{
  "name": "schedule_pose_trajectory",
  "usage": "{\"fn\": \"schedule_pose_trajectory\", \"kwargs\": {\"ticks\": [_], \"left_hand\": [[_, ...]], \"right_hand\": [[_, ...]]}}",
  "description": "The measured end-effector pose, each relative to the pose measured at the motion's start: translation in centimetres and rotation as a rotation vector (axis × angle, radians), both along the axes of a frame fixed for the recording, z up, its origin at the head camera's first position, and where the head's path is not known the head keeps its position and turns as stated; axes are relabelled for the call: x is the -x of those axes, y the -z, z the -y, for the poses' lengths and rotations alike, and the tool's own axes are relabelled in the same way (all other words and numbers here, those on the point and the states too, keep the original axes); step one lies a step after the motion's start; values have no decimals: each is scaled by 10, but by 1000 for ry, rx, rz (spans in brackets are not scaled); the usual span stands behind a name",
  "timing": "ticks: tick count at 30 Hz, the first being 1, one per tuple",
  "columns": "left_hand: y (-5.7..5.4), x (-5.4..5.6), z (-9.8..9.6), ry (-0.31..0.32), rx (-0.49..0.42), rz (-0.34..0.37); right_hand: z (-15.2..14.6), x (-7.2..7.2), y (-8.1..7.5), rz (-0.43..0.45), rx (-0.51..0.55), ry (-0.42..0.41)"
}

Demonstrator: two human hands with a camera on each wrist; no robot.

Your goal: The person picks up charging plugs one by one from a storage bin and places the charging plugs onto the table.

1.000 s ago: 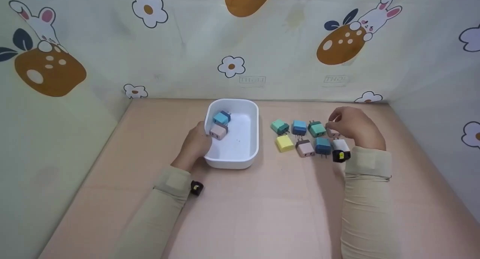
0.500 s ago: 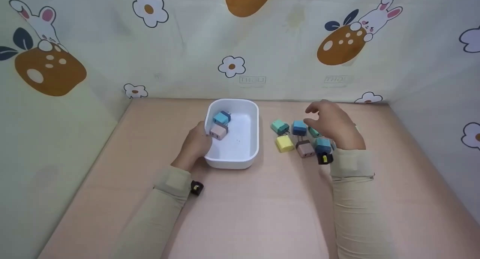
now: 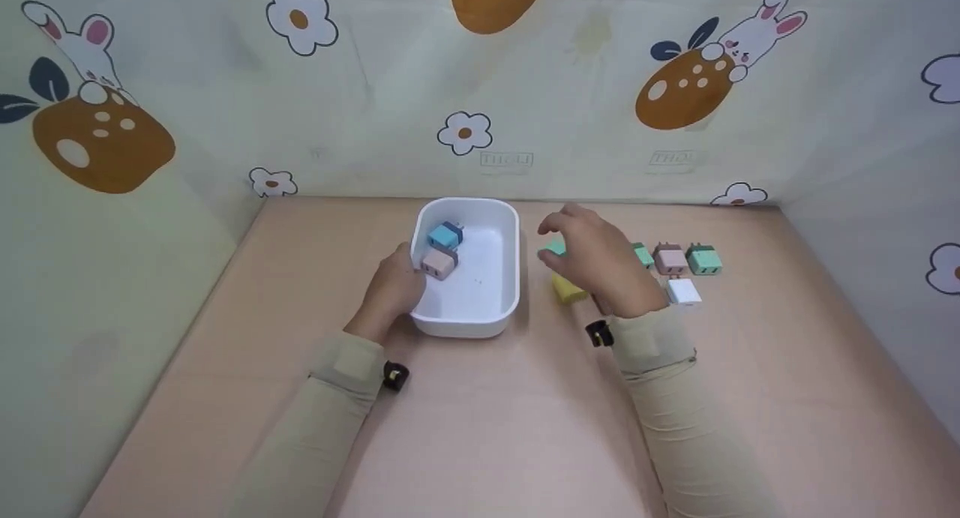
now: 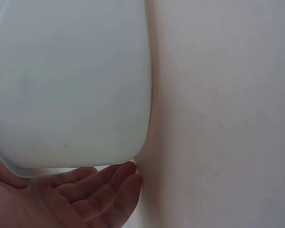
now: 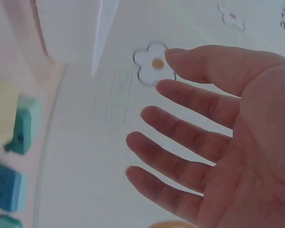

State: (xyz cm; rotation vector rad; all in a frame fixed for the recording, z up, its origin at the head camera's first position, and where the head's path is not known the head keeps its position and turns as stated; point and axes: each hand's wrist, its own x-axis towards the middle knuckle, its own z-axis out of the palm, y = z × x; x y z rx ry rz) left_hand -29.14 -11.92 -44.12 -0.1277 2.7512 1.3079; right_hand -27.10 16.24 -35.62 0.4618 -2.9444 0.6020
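My left hand [image 3: 394,282] grips the left wall of a white plastic tub [image 3: 484,293], thumb at the rim. In the left wrist view its fingers [image 4: 97,194] lie along the tub's outer side. A blue charger plug [image 3: 444,235] and a pink charger plug [image 3: 437,263] lie inside the tub. My right hand [image 3: 600,259] hovers over the chargers to the tub's right. The right wrist view shows that hand empty, fingers [image 5: 180,128] spread. Beneath or beside it are a yellow charger [image 3: 568,289] and a mint charger [image 3: 555,247]; it covers others.
Right of my hand stand a mint charger [image 3: 642,254], a pink one [image 3: 670,258], another mint one [image 3: 704,259] and a white one [image 3: 683,291]. A pale pink cloth [image 3: 480,428] covers the table. A patterned curtain [image 3: 375,128] rises behind it.
My right hand has moved left from the right end of the charger group to above its left end, uncovering the pink, mint and white chargers. The left hand and tub stay put.
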Motion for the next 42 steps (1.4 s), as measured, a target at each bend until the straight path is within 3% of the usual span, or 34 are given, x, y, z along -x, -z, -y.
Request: {"fn": "schedule_pose_trajectory", "kwargs": {"ticks": [9, 15, 19, 25, 29, 36, 42], "left_hand": [[1, 0, 1, 9, 27, -18], [0, 2, 1, 0, 29, 2], [-2, 1, 1, -12, -1, 2], [0, 0, 1, 4, -5, -8], [1, 0, 1, 15, 4, -25], [1, 2, 3, 20, 36, -44], [1, 1, 2, 34, 75, -57]], "right_hand": [[44, -7, 18, -17, -83, -141], [65, -6, 26, -11, -74, -191], [81, 2, 28, 35, -76, -180], [104, 19, 33, 189, -95, -103], [117, 28, 37, 231, -122, -92], [137, 40, 45, 201, -167, -141], [144, 43, 53, 119, -290, -233]]}}
